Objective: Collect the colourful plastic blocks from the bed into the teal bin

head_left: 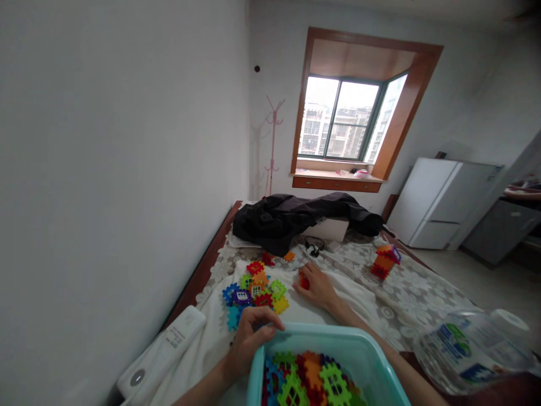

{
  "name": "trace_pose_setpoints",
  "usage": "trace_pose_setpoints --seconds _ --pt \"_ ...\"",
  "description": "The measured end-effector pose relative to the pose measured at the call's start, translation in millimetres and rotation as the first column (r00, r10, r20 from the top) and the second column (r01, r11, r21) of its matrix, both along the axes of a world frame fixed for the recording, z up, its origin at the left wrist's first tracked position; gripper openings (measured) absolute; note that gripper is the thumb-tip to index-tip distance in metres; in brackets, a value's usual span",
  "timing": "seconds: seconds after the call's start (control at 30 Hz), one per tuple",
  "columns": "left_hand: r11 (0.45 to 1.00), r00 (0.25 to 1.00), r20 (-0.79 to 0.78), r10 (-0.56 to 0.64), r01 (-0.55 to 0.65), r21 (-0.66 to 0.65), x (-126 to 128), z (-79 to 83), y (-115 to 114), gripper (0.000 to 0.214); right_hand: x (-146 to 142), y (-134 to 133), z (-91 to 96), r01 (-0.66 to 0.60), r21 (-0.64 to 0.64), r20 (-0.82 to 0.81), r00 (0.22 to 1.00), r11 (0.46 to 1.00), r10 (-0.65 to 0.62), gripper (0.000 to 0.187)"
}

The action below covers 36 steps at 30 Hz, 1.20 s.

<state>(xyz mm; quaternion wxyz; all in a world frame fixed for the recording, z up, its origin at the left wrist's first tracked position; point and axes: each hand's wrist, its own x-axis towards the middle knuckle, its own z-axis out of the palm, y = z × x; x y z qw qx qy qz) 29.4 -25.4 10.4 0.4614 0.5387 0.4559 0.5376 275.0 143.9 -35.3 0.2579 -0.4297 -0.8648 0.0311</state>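
Observation:
My left hand (pixel 254 334) grips the near-left corner of the rim of a light teal plastic basin (pixel 329 331). Inside the basin lie green, orange, blue and red toothed building pieces (pixel 313 372), some with window lattices. Farther out, my right hand (pixel 316 286) curls over a red-orange building piece (pixel 303 279), which is partly hidden by the fingers, low over the white cloth. Left of it, a loose heap of toothed building pieces (pixel 256 290) in several colours rests on the cloth. A small house built of orange and red pieces (pixel 385 260) stands to the right.
A large clear plastic bottle (pixel 469 349) lies at the right front. At the left, a white device (pixel 164 349) sits by the wall. Dark clothing (pixel 296 217) covers the far end, near a black headset (pixel 314 246). A white fridge (pixel 443 200) stands beyond.

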Motion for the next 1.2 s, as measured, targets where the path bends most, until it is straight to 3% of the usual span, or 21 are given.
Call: trace_pose_setpoints --seconds 0.2,0.37,0.47,0.57,0.9,1.2 --pt "0.999 0.999 -0.034 -0.015 0.016 0.029 0 7.2 0 0.023 3 -6 -0.1 -0.111 0.049 -0.118 0.986 0.993 0.116 0.017" --pt "0.999 0.998 -0.061 -0.02 0.021 0.024 1 7.4 0 0.025 -27 -14 7.5 -0.26 -0.014 -0.324 0.915 0.966 0.242 0.032" --pt "1.0 0.996 -0.087 0.0 0.002 0.017 0 6.3 0 0.025 -51 -21 13.2 -0.344 -0.101 -0.264 0.914 0.934 0.308 0.051" --pt "1.0 0.995 -0.099 0.019 -0.018 0.018 1 5.8 -1 0.024 -60 -31 14.8 -0.352 -0.144 -0.184 0.928 0.925 0.324 0.062" --pt "1.0 0.992 -0.123 0.001 0.001 0.023 1 16.3 -3 0.026 -52 -43 13.6 -0.384 -0.158 -0.201 0.915 0.91 0.351 0.048" --pt "0.997 0.99 -0.12 0.074 -0.075 -0.005 -3 2.3 1 0.026 -48 -52 27.2 -0.424 -0.147 -0.12 0.904 0.894 0.409 0.049"
